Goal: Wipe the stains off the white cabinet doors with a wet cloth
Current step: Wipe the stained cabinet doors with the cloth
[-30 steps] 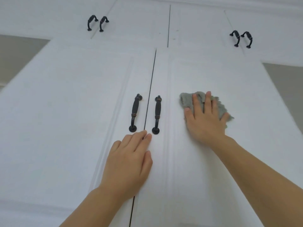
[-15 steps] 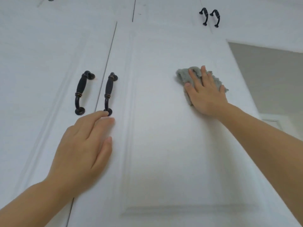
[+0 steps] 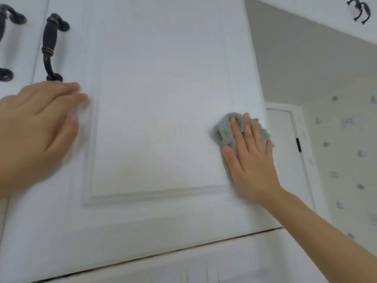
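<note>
The white cabinet door [image 3: 159,94] with a recessed panel fills the view. My right hand [image 3: 251,158] presses a grey cloth [image 3: 223,129] flat against the panel's lower right side, near the door's right edge. My left hand [image 3: 34,129], blurred, lies flat on the door's left frame just below its black handle [image 3: 50,45], fingers apart and holding nothing. A faint yellowish mark shows on the panel to the left of the cloth.
A second black handle [image 3: 5,41] on the neighbouring door shows at the left edge. Below the door runs a dark gap and another white panel [image 3: 183,264]. To the right are a grey wall, a white room door [image 3: 285,152] and patterned wallpaper. Upper cabinet handles [image 3: 360,10] show top right.
My right hand has slid the cloth down the panel toward its lower right. The view has dropped and swung right, so the handles now sit top left. My left hand stays by the handle.
</note>
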